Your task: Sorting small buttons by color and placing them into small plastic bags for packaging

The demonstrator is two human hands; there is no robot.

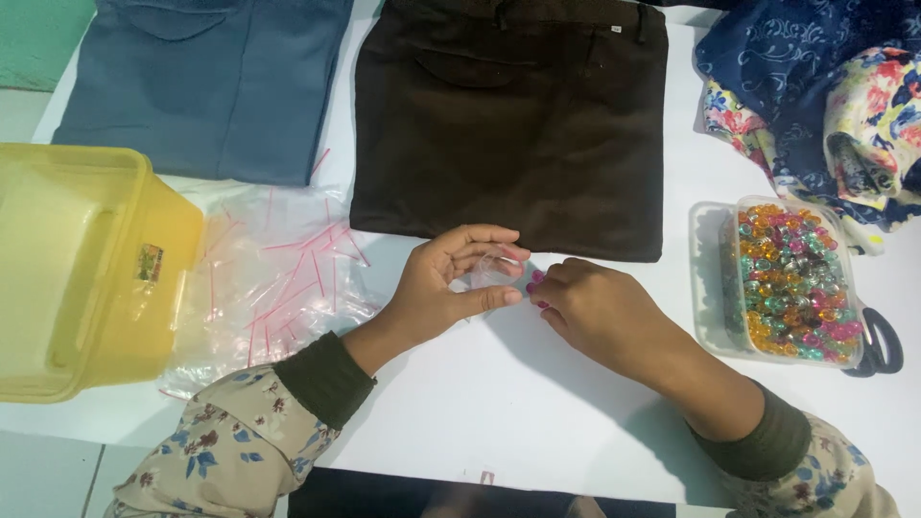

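Note:
My left hand [451,283] holds a small clear plastic bag [491,272] between thumb and fingers, just below the dark brown folded trousers [513,125]. My right hand [597,312] is right beside it, fingertips pinching small pink beads [534,282] at the bag's mouth. A clear rectangular tub of colourful beads [791,280] stands to the right of my right hand.
A pile of small clear bags with red strips [278,278] lies left of my hands, next to a yellow plastic box [82,269]. Blue folded trousers [206,82] lie at the back left, patterned fabric [825,86] at the back right. Black scissors handles [881,341] show beside the tub.

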